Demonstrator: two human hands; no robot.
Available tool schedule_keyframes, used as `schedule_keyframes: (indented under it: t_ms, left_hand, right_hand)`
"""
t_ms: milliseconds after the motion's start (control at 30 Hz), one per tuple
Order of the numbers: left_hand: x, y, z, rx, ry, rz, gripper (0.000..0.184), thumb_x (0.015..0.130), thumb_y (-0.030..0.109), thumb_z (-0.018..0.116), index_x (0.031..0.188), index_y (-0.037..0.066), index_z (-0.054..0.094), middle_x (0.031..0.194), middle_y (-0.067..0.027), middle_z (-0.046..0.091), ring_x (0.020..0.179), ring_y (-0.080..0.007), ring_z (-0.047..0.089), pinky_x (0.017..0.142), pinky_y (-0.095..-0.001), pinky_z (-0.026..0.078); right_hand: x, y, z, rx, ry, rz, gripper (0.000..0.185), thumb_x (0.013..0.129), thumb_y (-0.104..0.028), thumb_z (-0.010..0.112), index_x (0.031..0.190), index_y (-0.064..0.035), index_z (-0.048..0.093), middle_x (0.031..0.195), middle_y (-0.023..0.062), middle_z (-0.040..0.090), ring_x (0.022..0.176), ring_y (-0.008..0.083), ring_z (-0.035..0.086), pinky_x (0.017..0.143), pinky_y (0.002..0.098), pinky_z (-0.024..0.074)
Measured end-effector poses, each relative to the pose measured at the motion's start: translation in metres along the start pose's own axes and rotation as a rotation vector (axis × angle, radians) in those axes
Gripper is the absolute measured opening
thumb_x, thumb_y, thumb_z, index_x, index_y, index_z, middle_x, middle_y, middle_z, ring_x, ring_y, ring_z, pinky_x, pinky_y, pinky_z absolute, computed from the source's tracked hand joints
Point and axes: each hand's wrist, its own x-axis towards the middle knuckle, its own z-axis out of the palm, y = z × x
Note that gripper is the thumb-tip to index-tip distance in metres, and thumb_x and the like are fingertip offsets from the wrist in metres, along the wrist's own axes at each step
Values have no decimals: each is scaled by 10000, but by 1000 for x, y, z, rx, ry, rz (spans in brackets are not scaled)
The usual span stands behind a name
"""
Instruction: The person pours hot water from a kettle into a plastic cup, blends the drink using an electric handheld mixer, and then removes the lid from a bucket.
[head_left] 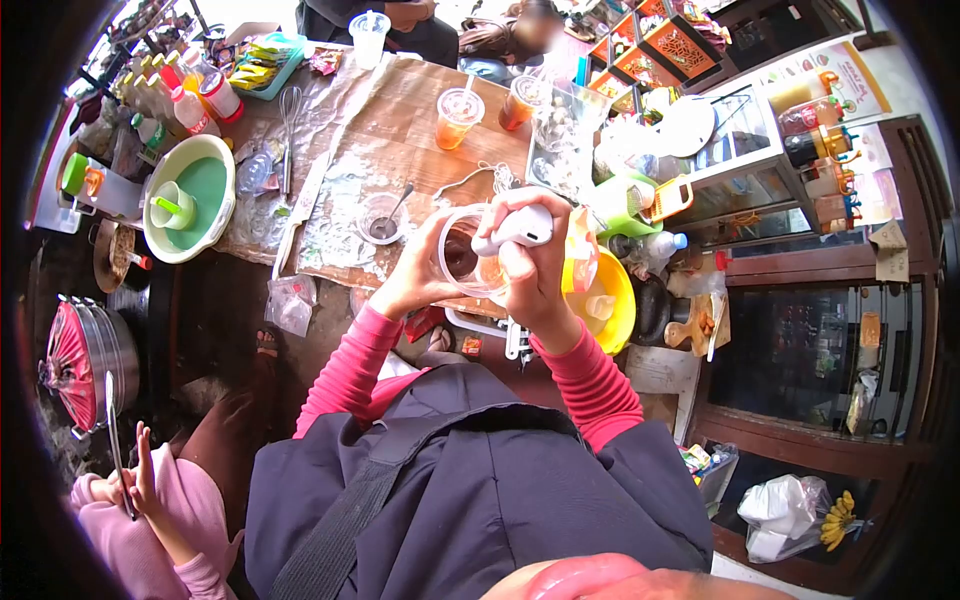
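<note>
My left hand [410, 272] is wrapped round the side of a clear plastic cup [459, 255] with a dark liquid in it. Over the cup's right side, my right hand [536, 290] grips a white, rounded handheld mixer [530, 226] with a small dark button. The mixer's lower end is hidden behind my fingers and the cup. Left of the cup, a small clear bowl [382, 220] with a spoon in it stands on the wooden table [405, 115].
Two iced drinks, a nearer cup [459, 118] and a farther cup [521, 102], stand on the table. A whisk [289, 140] and a knife [300, 212] lie left. A green-filled basin [212, 185] is beyond them; a yellow basin [618, 322] is at right. Another person [165, 500] holds tongs.
</note>
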Motion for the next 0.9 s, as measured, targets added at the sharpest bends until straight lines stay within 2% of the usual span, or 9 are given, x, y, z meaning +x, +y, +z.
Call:
schedule_keyframes:
  t_ms: [100,200,300,400,500,600,700,767,900]
  left_hand:
    - [0,3,0,-32,-5,-5,865,578,183,882,1291,24,419,1208,-120,529,1117,-208,526,966,-356,425]
    - [0,6,0,-27,-11,-18,859,580,165,878,1292,27,419,1213,-111,524,1122,-202,519,971,-352,419]
    - [2,3,2,-42,-5,-15,860,578,154,876,1295,28,418,1216,-109,522,1128,-200,515,976,-353,415]
    - [4,12,-1,71,-21,35,869,575,155,879,1300,30,417,1214,-110,524,1131,-201,513,975,-354,416]
    - [5,14,1,114,-13,71,866,578,166,879,1301,32,423,1205,-105,532,1120,-201,523,971,-353,419]
    - [6,16,2,0,-29,-5,852,583,178,877,1296,31,434,1196,-103,544,1103,-197,537,968,-350,423]
    - [7,13,1,118,-29,20,851,582,182,878,1293,23,439,1191,-109,554,1096,-187,542,963,-343,429]
    - [6,11,1,107,-29,14,853,581,181,878,1294,23,438,1193,-109,553,1095,-188,542,961,-341,430]
    - [7,14,1,85,-43,16,868,581,183,877,1303,20,425,1202,-113,547,1100,-199,539,962,-343,428]
  right_hand:
    - [2,0,1,-33,54,-41,346,830,-43,392,1161,-24,294,895,109,481,789,140,484,759,279,420]
    - [3,-5,6,74,91,-21,341,820,-35,394,1148,-24,303,893,109,483,784,141,487,760,285,427]
    - [2,-4,0,126,75,80,341,809,-32,390,1140,-25,307,895,112,484,782,146,490,762,294,432]
    - [3,0,0,-31,81,-16,338,808,-38,387,1137,-27,310,893,112,484,782,147,491,756,288,432]
    - [3,-2,5,50,143,-7,336,811,-36,391,1137,-27,312,892,113,485,780,146,493,752,284,432]
    - [1,-2,0,165,109,77,338,813,-39,394,1140,-29,314,894,112,486,793,148,494,761,285,432]
    - [1,0,-3,-28,56,-13,344,812,-41,396,1144,-27,310,894,113,485,797,149,496,769,290,432]
    - [4,-2,2,52,116,-18,343,813,-45,399,1144,-25,314,894,110,486,797,145,494,762,287,431]
    - [3,1,-1,166,98,34,345,815,-45,403,1148,-24,314,894,108,486,796,144,493,759,284,430]
